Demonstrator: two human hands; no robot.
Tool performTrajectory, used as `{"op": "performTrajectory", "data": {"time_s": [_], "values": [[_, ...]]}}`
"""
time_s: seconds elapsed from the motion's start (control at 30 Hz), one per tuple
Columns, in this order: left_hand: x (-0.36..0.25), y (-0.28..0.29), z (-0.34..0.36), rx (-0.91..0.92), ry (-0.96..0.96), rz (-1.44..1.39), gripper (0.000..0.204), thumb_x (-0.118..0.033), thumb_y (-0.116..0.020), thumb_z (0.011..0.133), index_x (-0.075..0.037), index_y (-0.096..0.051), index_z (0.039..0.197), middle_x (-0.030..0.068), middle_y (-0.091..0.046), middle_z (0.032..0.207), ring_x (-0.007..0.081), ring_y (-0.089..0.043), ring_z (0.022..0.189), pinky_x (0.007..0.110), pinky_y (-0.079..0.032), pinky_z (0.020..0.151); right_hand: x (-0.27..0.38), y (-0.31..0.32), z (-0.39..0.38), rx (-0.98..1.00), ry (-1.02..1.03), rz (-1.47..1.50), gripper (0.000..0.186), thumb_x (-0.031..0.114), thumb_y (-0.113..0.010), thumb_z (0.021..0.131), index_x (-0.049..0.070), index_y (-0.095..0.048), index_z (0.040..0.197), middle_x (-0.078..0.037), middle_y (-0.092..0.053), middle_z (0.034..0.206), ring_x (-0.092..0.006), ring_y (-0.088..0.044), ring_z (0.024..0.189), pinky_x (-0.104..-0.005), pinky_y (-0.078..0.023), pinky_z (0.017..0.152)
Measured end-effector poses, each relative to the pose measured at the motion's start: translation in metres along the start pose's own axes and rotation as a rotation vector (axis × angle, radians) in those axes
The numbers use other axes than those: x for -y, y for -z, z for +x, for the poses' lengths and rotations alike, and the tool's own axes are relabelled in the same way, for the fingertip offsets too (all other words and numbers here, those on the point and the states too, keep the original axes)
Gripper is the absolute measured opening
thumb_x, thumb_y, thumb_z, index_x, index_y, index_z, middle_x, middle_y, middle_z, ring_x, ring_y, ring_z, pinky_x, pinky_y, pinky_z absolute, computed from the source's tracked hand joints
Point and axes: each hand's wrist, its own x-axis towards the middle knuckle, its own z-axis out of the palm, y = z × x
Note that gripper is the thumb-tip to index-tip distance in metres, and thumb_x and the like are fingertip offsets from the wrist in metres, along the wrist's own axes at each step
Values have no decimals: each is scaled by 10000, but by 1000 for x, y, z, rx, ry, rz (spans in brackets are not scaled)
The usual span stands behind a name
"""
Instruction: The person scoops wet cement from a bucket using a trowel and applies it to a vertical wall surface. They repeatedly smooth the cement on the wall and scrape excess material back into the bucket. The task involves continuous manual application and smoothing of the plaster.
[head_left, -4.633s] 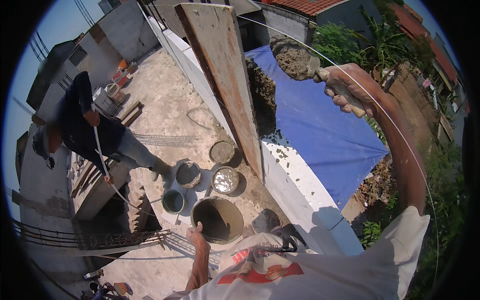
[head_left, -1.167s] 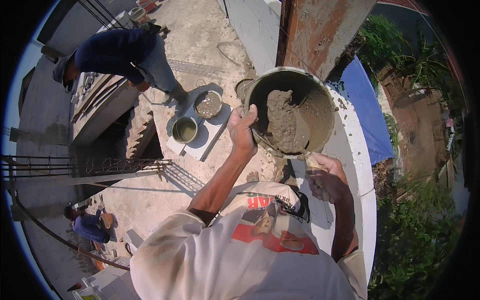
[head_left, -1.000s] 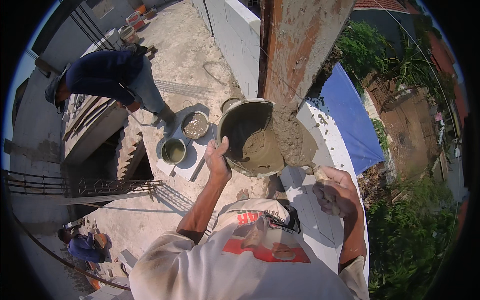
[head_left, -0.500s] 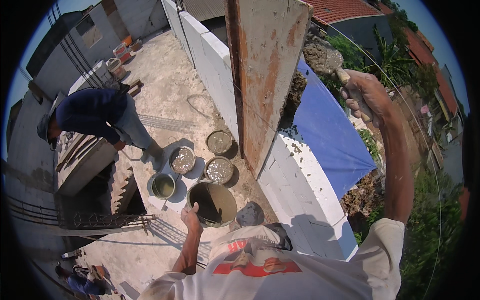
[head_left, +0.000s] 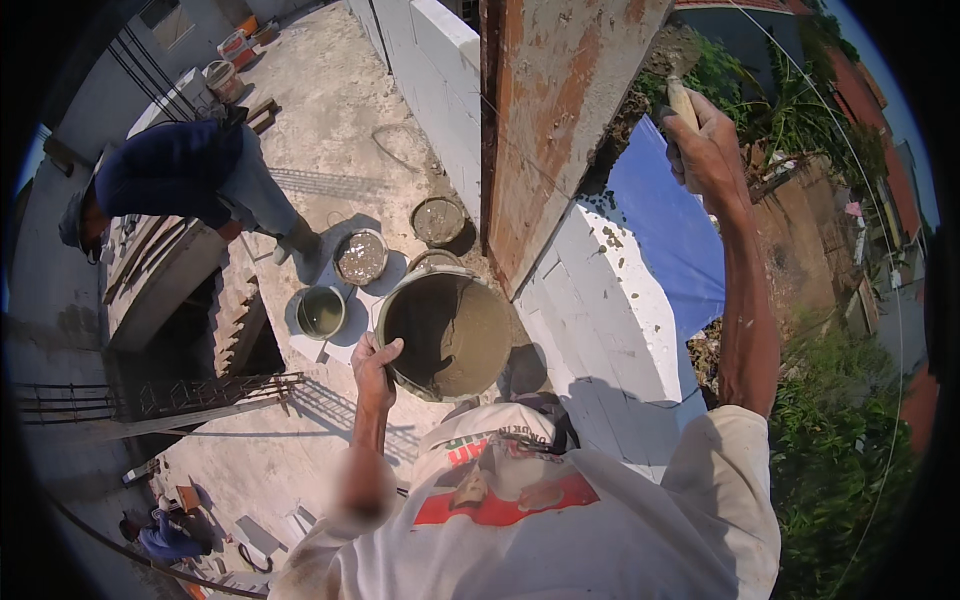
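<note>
My left hand (head_left: 376, 370) grips the rim of a round bucket (head_left: 402, 305), its thumb over the edge. Grey wet mortar (head_left: 475, 335) coats the bucket's inside, which lies partly in shadow. Stretched out to the far right, my right hand (head_left: 708, 155) is closed around the wooden handle of a trowel (head_left: 682, 103). Its blade is beside the far edge of an upright mortar-stained board (head_left: 565, 120), with grey mortar around it. Below the board runs a white block wall (head_left: 590, 310), mortar crumbs scattered along its top. A blue tarp (head_left: 665, 220) hangs beyond it.
Several smaller buckets, including one of mortar (head_left: 361, 257) and one of murky liquid (head_left: 320, 312), stand on the concrete floor. A co-worker (head_left: 175, 170) bends over at left near a stair opening (head_left: 190, 320). Another person (head_left: 170, 535) is lower left. A thin wire crosses at right.
The bucket in my left hand has come up closer and now covers part of a smaller bucket behind it. My right hand and the trowel have shifted toward the board. The whole view has shifted slightly.
</note>
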Motion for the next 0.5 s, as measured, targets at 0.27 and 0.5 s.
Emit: {"op": "performTrajectory", "data": {"time_s": [0.27,0.5], "values": [[-103,-71,13,472,13,-78,482,-126,-727,852,24,-577,1285,136,-691,1225,220,-689,1080,358,-533,1007,-78,15,-223,-248,-216,146,311,228,-678,1017,-17,-622,1199,-8,-588,830,-55,-494,522,-235,-384,421],[-145,-186,10,775,-110,-127,641,-108,-652,925,79,-429,1497,213,-617,1412,290,-633,1284,395,-475,1129,-103,51,-338,-650,-503,330,213,224,-595,1056,33,-581,1147,-21,-520,731,-107,-480,455,-261,-413,398]]}}
